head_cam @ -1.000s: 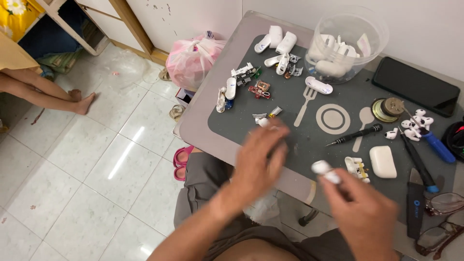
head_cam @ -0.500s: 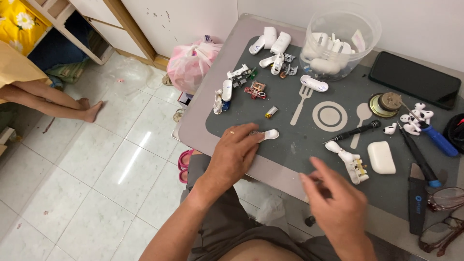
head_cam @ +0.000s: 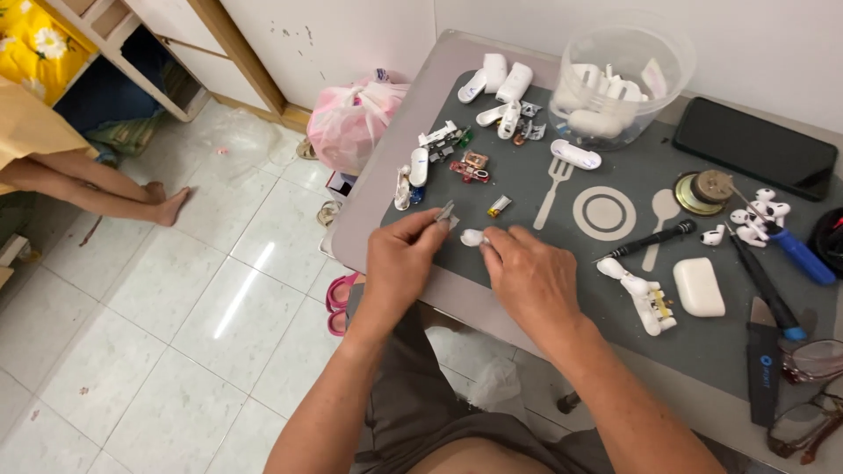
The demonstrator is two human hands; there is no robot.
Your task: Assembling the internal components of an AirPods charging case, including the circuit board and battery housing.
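Note:
My left hand [head_cam: 401,258] pinches a small thin metal piece [head_cam: 446,213] at the front left of the grey mat [head_cam: 562,228]. My right hand [head_cam: 529,279] lies next to it, fingertips on a small white earbud part [head_cam: 472,237] that rests on the mat. The two hands almost touch over this part. A tiny yellow cylinder [head_cam: 499,205] lies just beyond them.
A clear plastic tub [head_cam: 620,81] of white earbud parts stands at the back. A black phone [head_cam: 753,147], a black screwdriver [head_cam: 645,241], a white case [head_cam: 699,286], blue-handled tools [head_cam: 795,254], glasses [head_cam: 812,395] and loose earbud shells lie around. Another person's bare legs [head_cam: 105,180] rest on the floor at left.
My right hand has come in from the lower right to the white part by my left hand. My left hand now pinches a thin metal piece.

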